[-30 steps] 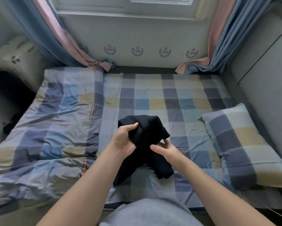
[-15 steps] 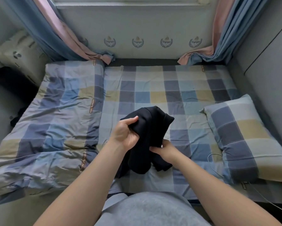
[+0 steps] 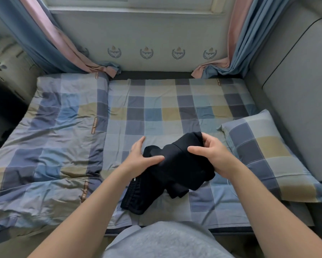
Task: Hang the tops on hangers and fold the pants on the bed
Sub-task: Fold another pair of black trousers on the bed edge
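Both hands grip one bunched pair of black pants (image 3: 176, 164) over the near middle of the bed (image 3: 156, 112). The left hand (image 3: 140, 159) pinches a fold, thumb laid across the top of the cloth and fingers fairly straight on its far side. The right hand (image 3: 212, 155) has its fingers curled over the upper edge and its thumb pressed on the front. The ribbed waistband (image 3: 136, 194) trails down onto the sheet near the person's body, so part of the weight rests on the bed while the upper part is raised. This two-point hold appears intended to separate the layers and locate an edge or a leg before the cloth is spread flat. The garment is crumpled, with no fold line visible, so folding is judged to be at its start. The open sheet between the rumpled quilt (image 3: 44, 146) on the left and the pillow (image 3: 264, 155) on the right offers a flat area for laying it out. No hanger is visible in this view. Soft cloth is likely to slump when released, so it should be smoothed before each fold.
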### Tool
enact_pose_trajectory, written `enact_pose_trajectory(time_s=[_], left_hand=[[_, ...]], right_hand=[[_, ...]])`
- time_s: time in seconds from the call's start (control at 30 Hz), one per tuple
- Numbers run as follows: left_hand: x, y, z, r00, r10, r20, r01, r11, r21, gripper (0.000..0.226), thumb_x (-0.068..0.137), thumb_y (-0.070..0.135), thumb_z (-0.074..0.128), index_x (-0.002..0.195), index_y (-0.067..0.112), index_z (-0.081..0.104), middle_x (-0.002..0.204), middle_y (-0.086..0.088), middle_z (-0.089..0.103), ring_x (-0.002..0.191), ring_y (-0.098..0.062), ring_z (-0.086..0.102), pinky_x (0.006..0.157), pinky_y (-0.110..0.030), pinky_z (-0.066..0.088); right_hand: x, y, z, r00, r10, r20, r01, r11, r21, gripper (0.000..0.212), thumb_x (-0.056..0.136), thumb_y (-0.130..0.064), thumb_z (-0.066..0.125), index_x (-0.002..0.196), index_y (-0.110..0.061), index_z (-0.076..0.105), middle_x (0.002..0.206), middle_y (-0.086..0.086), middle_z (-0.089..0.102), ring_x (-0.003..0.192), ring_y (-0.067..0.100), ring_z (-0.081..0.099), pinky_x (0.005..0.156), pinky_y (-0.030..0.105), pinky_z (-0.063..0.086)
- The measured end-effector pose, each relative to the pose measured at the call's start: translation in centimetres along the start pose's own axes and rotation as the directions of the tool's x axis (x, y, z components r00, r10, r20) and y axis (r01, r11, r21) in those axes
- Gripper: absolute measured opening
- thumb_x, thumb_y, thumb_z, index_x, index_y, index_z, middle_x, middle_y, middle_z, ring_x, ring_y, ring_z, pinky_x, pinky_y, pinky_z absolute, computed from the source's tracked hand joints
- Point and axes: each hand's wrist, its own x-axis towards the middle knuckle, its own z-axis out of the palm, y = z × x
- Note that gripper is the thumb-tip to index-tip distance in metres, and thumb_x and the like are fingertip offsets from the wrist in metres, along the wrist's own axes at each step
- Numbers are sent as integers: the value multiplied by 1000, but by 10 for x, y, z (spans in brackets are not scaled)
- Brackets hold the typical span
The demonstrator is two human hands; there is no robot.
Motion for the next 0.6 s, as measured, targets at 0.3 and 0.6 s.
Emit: enact_pose_trajectory(time_s=[0.3,0.6], left_hand=[[-15,60,33,801,538,261,-534,840,-94,85,70,14,88,141,34,46,137,7,58,129,-16,55,102,-44,51],[-21,79,37,876,467,-119,-478,812,-333,25,100,6,57,120,19,64,108,-7,74,104,-24,70,92,-47,57]], right_hand=[[-30,-73,13,935,-179,306,289,884,-367,60,85,15,58,128,-27,61,111,5,70,103,22,68,83,33,58],[-4,-72,31,867,-480,-136,403,834,-377,42,91,-13,72,129,-23,55,117,-2,65,103,4,66,82,21,55]])
